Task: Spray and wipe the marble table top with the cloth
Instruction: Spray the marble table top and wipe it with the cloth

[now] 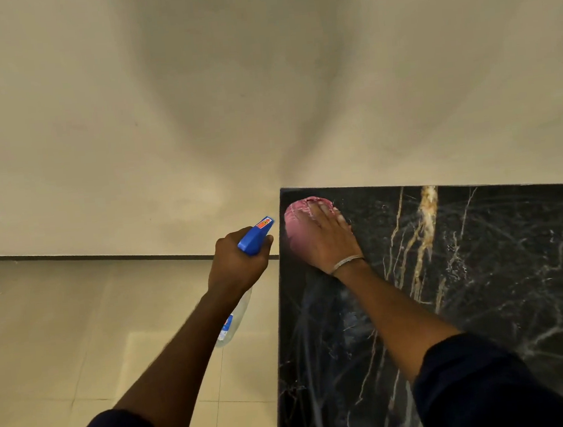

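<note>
Wiping the far left corner, sprayer held off the edge.
Your right hand [327, 240] lies flat, fingers straight, pressing the pink cloth [296, 222] onto the marble table top [487, 296] at its far left corner; your left hand [235, 266] grips the spray bottle [255, 238] beside the edge; push further left and the cloth may slip off; a stray squeeze could miss the marble.

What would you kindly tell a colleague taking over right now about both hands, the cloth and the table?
Left hand grips the spray bottle beside the table's left edge, over the floor.
Right hand presses the pink cloth flat on the marble table top at its far left corner.
Done: streaks across the top suggest spraying and some wiping.
Left: wipe out the streaks.
</note>
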A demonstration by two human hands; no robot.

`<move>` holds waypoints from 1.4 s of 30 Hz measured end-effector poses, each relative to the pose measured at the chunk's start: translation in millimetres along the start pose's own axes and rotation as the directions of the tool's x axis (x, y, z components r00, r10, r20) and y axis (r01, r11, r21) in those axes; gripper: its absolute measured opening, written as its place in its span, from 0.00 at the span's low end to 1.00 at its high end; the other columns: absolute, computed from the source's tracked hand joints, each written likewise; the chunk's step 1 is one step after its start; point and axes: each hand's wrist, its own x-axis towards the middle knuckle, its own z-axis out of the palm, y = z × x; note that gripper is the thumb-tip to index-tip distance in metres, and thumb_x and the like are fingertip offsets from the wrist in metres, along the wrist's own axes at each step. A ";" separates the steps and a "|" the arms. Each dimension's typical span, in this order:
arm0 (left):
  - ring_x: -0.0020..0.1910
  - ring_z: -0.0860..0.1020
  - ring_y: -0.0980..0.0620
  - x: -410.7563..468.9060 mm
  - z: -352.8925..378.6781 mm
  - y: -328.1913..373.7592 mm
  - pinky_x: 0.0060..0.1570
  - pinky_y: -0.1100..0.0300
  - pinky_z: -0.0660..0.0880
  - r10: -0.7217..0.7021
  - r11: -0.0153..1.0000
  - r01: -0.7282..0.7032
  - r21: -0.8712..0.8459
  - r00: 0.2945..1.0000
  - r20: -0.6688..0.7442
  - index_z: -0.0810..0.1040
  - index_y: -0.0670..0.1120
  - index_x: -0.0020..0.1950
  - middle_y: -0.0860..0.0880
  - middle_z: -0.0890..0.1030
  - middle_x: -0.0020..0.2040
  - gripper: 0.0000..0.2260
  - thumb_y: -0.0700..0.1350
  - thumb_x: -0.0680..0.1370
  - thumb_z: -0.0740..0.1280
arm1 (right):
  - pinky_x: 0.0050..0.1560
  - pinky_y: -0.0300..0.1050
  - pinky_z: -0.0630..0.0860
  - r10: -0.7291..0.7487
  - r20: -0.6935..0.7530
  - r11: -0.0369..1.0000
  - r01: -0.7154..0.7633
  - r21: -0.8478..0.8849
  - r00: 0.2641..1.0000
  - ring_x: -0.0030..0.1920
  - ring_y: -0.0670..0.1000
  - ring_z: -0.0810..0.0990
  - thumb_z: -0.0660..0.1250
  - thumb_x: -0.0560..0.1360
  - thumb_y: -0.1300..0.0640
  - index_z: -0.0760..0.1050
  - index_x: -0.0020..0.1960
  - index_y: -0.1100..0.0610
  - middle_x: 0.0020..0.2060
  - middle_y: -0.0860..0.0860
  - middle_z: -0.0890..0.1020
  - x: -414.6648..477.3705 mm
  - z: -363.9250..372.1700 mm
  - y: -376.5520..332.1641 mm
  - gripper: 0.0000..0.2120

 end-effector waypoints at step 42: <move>0.28 0.71 0.55 -58.1 9.8 0.6 0.33 0.67 0.69 -0.024 1.000 0.023 0.011 0.996 0.083 0.73 0.49 0.42 0.53 0.72 0.29 0.07 0.48 0.76 0.70 | 0.72 0.63 0.60 0.376 -0.137 0.923 -0.356 0.149 0.917 0.74 0.63 0.63 0.47 0.78 0.43 0.61 0.76 0.53 0.74 0.61 0.64 -80.3 27.0 -87.6 0.29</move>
